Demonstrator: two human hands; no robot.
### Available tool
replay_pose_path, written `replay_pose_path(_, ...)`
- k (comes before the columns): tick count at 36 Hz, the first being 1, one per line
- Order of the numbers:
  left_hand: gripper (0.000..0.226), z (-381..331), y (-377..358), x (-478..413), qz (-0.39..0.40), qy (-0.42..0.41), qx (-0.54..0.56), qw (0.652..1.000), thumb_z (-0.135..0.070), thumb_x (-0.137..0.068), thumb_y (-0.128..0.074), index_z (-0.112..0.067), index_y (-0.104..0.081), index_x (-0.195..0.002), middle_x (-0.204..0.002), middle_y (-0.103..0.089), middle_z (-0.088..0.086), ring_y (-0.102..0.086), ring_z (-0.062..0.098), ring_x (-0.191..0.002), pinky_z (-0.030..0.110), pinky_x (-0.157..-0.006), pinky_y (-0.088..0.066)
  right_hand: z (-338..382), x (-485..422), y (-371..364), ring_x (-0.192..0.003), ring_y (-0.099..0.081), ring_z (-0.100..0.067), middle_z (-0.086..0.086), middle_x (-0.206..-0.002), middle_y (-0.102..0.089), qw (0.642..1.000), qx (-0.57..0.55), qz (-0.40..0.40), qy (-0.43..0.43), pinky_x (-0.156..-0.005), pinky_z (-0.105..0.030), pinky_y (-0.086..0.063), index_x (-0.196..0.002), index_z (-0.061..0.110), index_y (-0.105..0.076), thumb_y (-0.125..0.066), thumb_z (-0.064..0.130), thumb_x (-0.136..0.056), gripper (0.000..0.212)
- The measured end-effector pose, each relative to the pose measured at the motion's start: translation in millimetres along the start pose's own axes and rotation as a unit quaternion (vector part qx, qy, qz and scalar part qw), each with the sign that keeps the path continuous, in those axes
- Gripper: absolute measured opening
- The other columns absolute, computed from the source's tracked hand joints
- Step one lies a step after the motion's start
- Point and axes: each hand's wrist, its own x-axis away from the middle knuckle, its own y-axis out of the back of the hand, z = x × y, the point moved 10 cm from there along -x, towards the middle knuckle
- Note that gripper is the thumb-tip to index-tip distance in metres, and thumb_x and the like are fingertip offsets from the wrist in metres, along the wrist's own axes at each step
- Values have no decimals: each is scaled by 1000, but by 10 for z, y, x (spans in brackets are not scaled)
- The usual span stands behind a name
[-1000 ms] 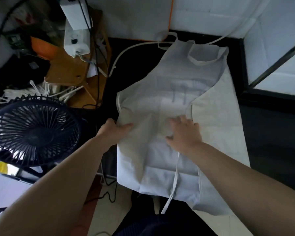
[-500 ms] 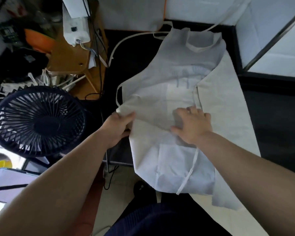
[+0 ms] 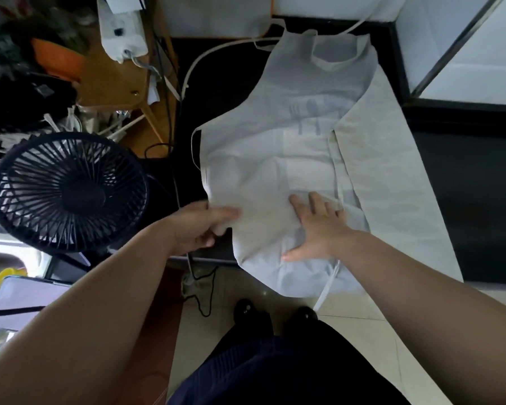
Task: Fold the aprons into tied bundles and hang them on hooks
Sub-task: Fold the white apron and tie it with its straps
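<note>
Left hand (image 3: 200, 226) pinching apron (image 3: 278, 159) edge, fingertips hidden beneath, right hand (image 3: 319, 229) pressing flat

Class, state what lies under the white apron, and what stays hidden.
Under the apron a cream cloth shows at its right edge, on a black table. How far it runs beneath is covered.

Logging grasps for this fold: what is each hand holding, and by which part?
The left hand pinches the white apron by its left side edge. The right hand holds nothing; it presses flat on the apron's middle.
</note>
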Motion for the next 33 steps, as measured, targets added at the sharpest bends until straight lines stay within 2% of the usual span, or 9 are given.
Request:
replay_pose_path(2,30,149,-93,111,79,18,-147,986,-37,-59,-83,-26,-72,-84,-80,-70,-11,-59,0,-69,17,-59,-42,10,43,18,-146,2,-28,-5,-158,14,999,-39,-5,12,-116,-45,-3,-147,37,15,-70,65,-67,121)
replay_pose_path(4,16,139,-44,140,42,-11,-238,970,-27,-71,-83,-31,-73,-82,-82,-71,-18,-62,-5,-79,12,-68,-45,-18,70,108,-146,-7,-22,-1,-158,2,994,-101,-33,22,-116,-43,-8,-149,36,8,-68,62,-72,112)
replay_pose_path(10,11,-141,207,313,-210,-108,-6,972,-15,-93,-60,-21,-66,-85,-86,-69,0,-65,11,-73,22,-68,-54,-126,164,227,-138,-24,-31,-11,-148,-19,989,-79,-113,48,-111,-33,-24,-145,25,-24,-73,44,-76,87)
replay_pose_path(12,10,-134,220,389,-247,-120,-19,961,-20,-93,-59,-22,-66,-86,-85,-70,-2,-67,15,-77,28,-72,-55,-162,236,292,-138,-22,-33,-15,-147,-19,985,-21,-169,35,-112,-37,-24,-142,22,-27,-70,43,-78,80)
replay_pose_path(16,7,49,56,506,-224,-77,4,971,-18,-90,-63,-25,-65,-92,-90,-71,-2,-69,16,-81,33,-76,-56,-107,356,237,-132,-34,-30,-12,-141,-35,980,16,-187,62,-108,-37,-28,-138,23,-38,-58,54,-84,66)
replay_pose_path(21,44,255,-60,693,-166,-61,66,982,8,-83,-58,-26,-58,-110,-109,-67,12,-66,32,-99,50,-92,-52,-4,406,-236,-142,-18,-30,-7,-157,-2,993,63,-25,96,-113,-41,-17,-148,44,-10,-55,65,-80,84)
replay_pose_path(26,77,216,-346,836,-40,-57,82,994,22,-81,-41,-42,-48,-122,-109,-64,6,-64,24,-94,36,-77,-55,111,421,-368,-142,-12,-34,-8,-157,6,989,109,-3,102,-112,-46,-15,-147,46,-5,-59,67,-74,93)
replay_pose_path(30,87,6,-497,830,-40,-97,48,993,25,-77,-35,-42,-44,-133,-106,-65,7,-64,26,-93,36,-74,-56,249,409,-239,-139,-29,-25,-3,-152,-26,987,-94,9,132,-113,-36,-25,-143,36,-36,-51,50,-91,56)
replay_pose_path(33,85,-146,-737,735,-9,-120,36,992,16,-72,-47,-35,-43,-139,-97,-68,2,-65,19,-84,31,-69,-55,67,403,51,-108,-52,-15,6,-119,-54,927,-366,-25,81,-93,-26,-37,-124,26,-56,-36,42,-100,35)
